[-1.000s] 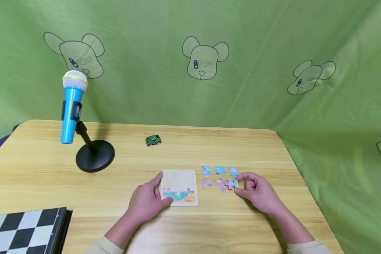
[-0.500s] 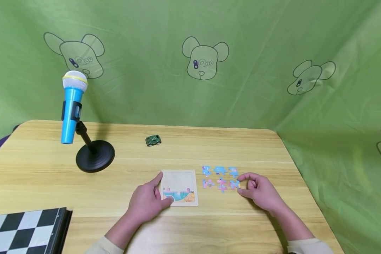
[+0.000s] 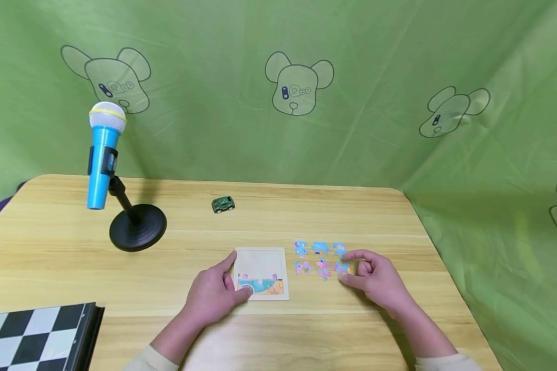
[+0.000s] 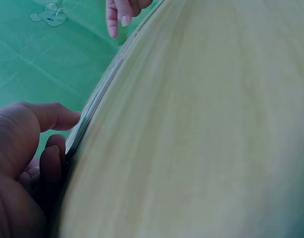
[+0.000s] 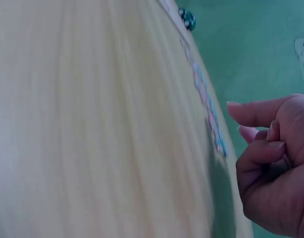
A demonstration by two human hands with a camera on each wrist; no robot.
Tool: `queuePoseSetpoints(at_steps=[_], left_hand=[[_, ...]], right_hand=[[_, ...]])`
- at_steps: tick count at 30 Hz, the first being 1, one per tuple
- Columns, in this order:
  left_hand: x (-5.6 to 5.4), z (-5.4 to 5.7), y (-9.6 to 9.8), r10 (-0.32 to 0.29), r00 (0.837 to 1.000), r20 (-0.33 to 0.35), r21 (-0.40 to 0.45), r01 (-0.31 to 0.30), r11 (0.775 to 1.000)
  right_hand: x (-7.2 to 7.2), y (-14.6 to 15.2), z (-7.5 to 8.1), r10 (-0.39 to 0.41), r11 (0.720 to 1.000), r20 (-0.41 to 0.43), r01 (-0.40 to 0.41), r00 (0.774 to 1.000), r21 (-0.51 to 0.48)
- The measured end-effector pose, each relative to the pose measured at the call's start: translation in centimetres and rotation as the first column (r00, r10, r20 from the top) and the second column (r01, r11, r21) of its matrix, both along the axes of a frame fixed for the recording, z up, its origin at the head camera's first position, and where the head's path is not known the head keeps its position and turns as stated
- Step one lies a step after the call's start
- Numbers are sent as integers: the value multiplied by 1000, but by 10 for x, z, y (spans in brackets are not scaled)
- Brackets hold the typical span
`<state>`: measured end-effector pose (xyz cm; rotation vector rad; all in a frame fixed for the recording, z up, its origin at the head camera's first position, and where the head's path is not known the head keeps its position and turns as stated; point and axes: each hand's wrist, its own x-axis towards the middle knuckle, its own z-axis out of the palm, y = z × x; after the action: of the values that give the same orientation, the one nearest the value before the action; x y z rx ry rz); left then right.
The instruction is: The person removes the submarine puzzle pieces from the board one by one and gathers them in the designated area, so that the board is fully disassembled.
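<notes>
A square wooden puzzle tray (image 3: 262,263) lies on the table, its bottom row filled with picture pieces (image 3: 261,285). My left hand (image 3: 211,293) rests on it, index finger straight along the left edge and thumb on the lower left corner; in the left wrist view the thumb (image 4: 50,115) meets the tray's rim (image 4: 103,88). Several loose blue and pink pieces (image 3: 322,248) lie in two rows right of the tray. My right hand (image 3: 376,278) sits beside them, index finger and thumb either side of the lower right piece (image 3: 342,267). The right wrist view shows its fingertips (image 5: 237,106) slightly off that row (image 5: 207,110).
A blue toy microphone (image 3: 101,154) on a black round stand (image 3: 137,234) stands at the left. A small green toy car (image 3: 223,204) sits mid-table. A folded chessboard (image 3: 32,335) fills the near left corner. Green printed cloth (image 3: 301,93) hangs behind and to the right.
The lower right piece, earlier joined to the middle piece, now lies apart from it. My right hand's thumb and index finger have spread around it. The left hand has stayed on the tray.
</notes>
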<state>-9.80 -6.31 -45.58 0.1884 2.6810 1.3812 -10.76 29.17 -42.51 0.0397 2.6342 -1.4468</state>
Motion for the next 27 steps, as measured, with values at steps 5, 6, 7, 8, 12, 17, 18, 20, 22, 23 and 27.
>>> queuePoseSetpoints(at_steps=[5,6,7,8,12,17,18,20,22,23,27], left_hand=[[0,1,-3,12,999,38,111,-16,994],[0,2,-4,17,999,45,140,-23,990],[0,2,-5,21,998,51,168,-30,985],[0,3,-6,26,998,52,196,-36,980],[-1,8,-13,31,999,36,231,-39,972],[-2,11,-21,-50,998,34,201,42,979],[-2,10,-22,-74,997,34,189,67,980],[-2,9,-24,-120,992,35,171,112,979],[-2,7,-25,-151,988,31,155,145,977],[-2,6,-25,-161,987,31,144,155,977],[-3,4,-26,-192,981,21,123,188,974]], right_hand=[[0,-20,5,11,999,-26,-12,1000,-40],[0,-24,5,21,999,-33,-22,999,-44],[-1,-29,6,29,998,-37,-31,999,-49],[-1,-33,6,39,998,-40,-41,998,-54],[-3,-52,7,77,992,-34,-80,996,-96],[-6,-78,5,141,978,-29,-144,990,-151],[-6,-83,4,156,974,-30,-159,987,-160],[-7,-92,3,190,965,-32,-193,981,-177],[-8,-102,1,214,962,-36,-217,976,-166],[-8,-106,0,228,960,-39,-231,973,-160],[-11,-123,-4,277,949,-32,-279,960,-149]])
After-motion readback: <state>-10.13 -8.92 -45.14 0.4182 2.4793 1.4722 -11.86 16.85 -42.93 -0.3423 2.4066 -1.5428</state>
